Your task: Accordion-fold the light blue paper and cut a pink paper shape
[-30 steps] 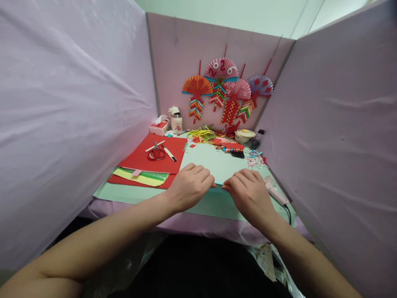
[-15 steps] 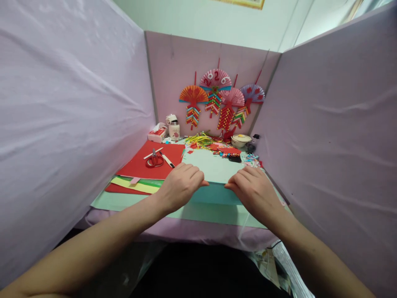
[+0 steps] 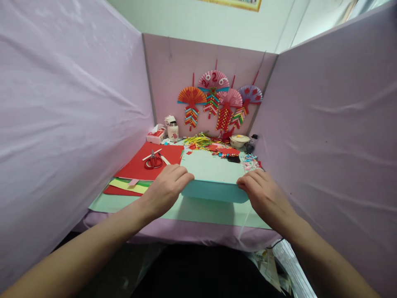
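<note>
A strip of light-blue paper (image 3: pixel 214 191) is held up above the front of the table, its upper edge running level between both hands. My left hand (image 3: pixel 169 184) pinches that edge at its left end, fingers closed. At the right end my right hand (image 3: pixel 256 186) grips it the same way. The paper's lower edge hangs free over a pale green mat (image 3: pixel 198 212) and casts a shadow there. Just beyond my left hand, red scissors (image 3: pixel 153 160) and a white utility knife (image 3: pixel 164 159) lie on a red sheet (image 3: pixel 133 164).
Yellow and green sheets (image 3: pixel 127 185) stick out under the red one. At the back stand a tissue box (image 3: pixel 156 135), a flask (image 3: pixel 173 131) and a lidded bowl (image 3: pixel 239 141). Paper scraps (image 3: pixel 252 162) lie at the right. Paper fan decorations (image 3: pixel 214 80) hang on the back panel.
My hands have moved apart along the paper's upper edge, left hand leftward and right hand rightward. More of the blue paper shows between them. The view has shifted slightly.
</note>
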Motion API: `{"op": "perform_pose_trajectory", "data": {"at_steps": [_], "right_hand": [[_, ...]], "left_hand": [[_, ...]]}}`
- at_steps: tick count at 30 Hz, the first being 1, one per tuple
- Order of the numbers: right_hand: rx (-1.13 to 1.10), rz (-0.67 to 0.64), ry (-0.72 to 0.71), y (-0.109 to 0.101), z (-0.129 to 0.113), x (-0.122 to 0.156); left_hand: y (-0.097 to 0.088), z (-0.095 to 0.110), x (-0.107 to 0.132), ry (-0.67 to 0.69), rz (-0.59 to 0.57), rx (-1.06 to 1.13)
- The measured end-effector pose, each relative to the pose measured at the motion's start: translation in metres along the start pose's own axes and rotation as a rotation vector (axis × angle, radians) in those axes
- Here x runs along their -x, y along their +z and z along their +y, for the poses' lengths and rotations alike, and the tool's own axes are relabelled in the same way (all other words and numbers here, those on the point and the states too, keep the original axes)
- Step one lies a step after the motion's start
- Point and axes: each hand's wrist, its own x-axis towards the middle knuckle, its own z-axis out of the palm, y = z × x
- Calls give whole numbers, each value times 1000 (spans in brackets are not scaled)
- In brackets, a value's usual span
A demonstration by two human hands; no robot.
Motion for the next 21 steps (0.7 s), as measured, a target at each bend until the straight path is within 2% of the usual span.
{"op": "perform_pose_trajectory", "data": {"at_steps": [6, 14, 21], "right_hand": [[68, 41, 35, 2, 3, 4], [-30, -58, 40, 2, -4, 17], [52, -58, 62, 12, -2, 22]], "left_hand": [[2, -4, 8, -35, 22, -42], [5, -7, 27, -19, 45, -24], [11, -6, 38, -23, 23, -79]]}}
